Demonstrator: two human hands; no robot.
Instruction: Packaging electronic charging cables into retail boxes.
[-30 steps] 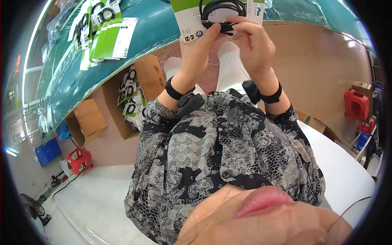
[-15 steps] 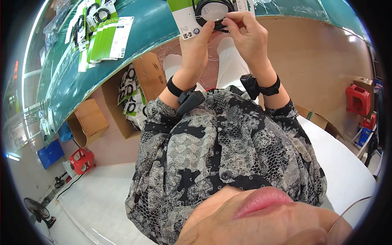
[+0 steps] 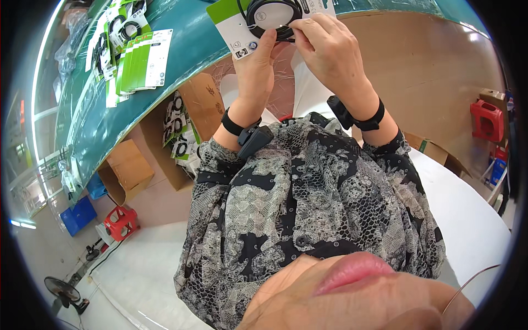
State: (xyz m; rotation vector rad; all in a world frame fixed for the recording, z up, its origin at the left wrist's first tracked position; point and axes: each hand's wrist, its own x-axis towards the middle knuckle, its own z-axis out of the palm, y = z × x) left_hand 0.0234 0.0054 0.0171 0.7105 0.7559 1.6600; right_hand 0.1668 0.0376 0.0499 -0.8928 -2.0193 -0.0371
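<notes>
Left hand [image 3: 256, 69] clamped on a flat white-and-green cardboard packaging card [image 3: 226, 34], thumb on its front at the lower edge of the coil, other fingers mostly hidden behind. Coil is a round black cable [image 3: 252, 16] on the card face, just above the left thumb tip. Right hand [image 3: 333, 52]: thumb and forefinger together at the coil's lower right, just right of the left thumb; exact thing between them too small to tell. Left of the left fingers, well apart, a fanned stack of green-and-white cards [image 3: 135, 66] on the shiny teal tabletop [image 3: 187, 44]; beyond it, a heap of black cables on cards [image 3: 130, 27]. Below and left of the left fingers, an open brown cardboard box [image 3: 201, 99] with more carded black cables [image 3: 179, 132] inside.
</notes>
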